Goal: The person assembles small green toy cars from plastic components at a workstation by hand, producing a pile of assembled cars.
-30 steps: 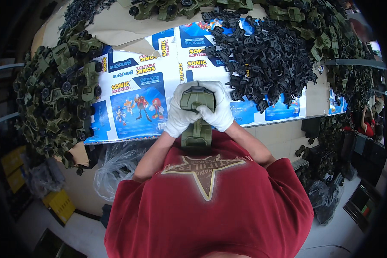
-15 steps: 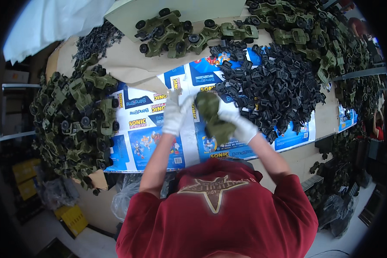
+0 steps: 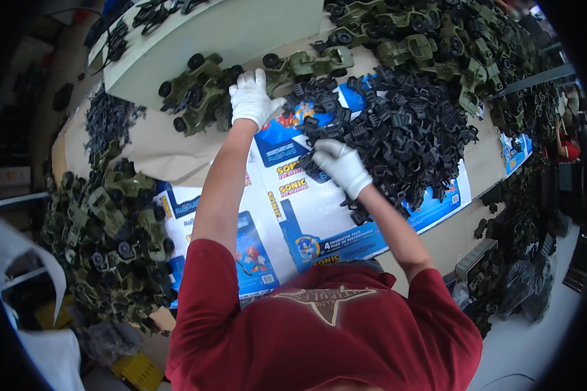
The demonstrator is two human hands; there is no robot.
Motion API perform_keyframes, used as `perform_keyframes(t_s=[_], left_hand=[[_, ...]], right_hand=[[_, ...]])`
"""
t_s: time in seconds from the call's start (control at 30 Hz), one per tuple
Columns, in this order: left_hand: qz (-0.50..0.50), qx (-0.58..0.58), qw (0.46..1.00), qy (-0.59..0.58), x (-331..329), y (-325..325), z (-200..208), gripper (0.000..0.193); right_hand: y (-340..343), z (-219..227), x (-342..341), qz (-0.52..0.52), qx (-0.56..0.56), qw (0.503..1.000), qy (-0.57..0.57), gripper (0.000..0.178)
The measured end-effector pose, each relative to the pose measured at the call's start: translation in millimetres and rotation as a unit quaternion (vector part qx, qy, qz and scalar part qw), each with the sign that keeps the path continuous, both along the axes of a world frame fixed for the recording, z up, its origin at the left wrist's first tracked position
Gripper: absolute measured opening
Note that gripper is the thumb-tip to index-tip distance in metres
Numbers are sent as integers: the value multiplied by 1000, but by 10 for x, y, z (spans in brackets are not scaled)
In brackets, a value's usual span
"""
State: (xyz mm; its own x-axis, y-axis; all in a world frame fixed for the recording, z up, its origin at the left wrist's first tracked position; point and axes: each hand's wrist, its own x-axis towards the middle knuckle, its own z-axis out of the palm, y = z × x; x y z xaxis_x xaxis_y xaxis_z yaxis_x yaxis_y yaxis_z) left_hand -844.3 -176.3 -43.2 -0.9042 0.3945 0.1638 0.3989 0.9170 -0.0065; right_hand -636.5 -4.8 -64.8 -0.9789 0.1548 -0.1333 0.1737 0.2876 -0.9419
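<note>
The two-handed hold seen a second ago, with one green toy vehicle being clasped near the chest, is now being replaced by two separate placements. The left hand (image 3: 251,101), in a white glove, is being extended to the far side of the tabletop (image 3: 488,163), where its fingers are being held spread beside the row of green toy vehicles (image 3: 205,98); whether anything is being touched beneath the palm cannot be told. The right hand (image 3: 342,168), likewise gloved, is being held at the left edge of the heap of black plastic parts (image 3: 404,130). Its fingers are being kept partly bent, but whether a part is being pinched cannot be told because of blur. By this change, it may be judged, the work is being divided between two groups: vehicles at the left hand, black parts at the right. The vehicle formerly clasped is not being distinguished among the others. Further vehicles are being displayed in a left-hand pile (image 3: 107,221) and a far right pile (image 3: 417,49), while the printed sheet (image 3: 267,251) is being crossed by the left forearm.
</note>
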Motion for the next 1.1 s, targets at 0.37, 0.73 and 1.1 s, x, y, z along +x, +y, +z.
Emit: perform_keyframes(t_s=[0.37,0.73,1.1], left_hand=[[81,424,835,-341,1280,-783,-358,72],[211,396,787,-423,3453,-1511,-434,112],[241,532,738,-338,3402,-1109,-389,90]], right_hand=[[221,-291,482,53,163,985,9,24],[-390,27,10,155,493,850,-104,53],[-540,-555,591,214,448,865,73,44]])
